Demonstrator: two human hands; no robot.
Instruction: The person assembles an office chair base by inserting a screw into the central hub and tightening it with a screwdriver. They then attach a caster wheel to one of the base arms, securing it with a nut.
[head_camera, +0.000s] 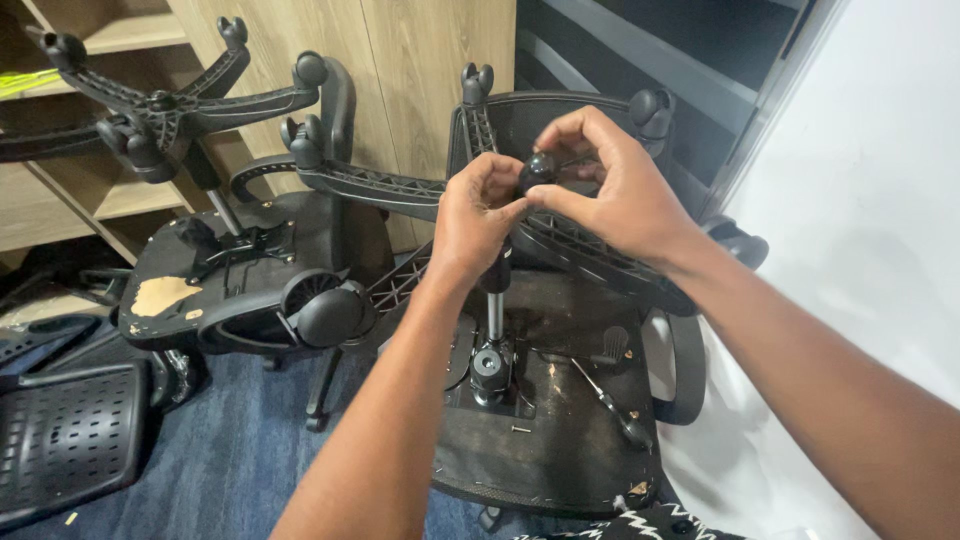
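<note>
An upside-down black office chair stands in front of me, its star base (380, 185) with caster wheels raised on a chrome gas column (494, 315) above the seat's underside (560, 440). My left hand (475, 215) and my right hand (610, 185) meet at the hub of the base. Together their fingertips pinch a small round black part (538, 170) at the top centre. Which hand bears it more I cannot tell.
A second overturned black chair (225, 275) with its own star base (160, 110) stands at the left before wooden shelves (120, 35). A perforated black backrest (65, 435) lies on the blue carpet at lower left. A white wall (880, 200) runs along the right.
</note>
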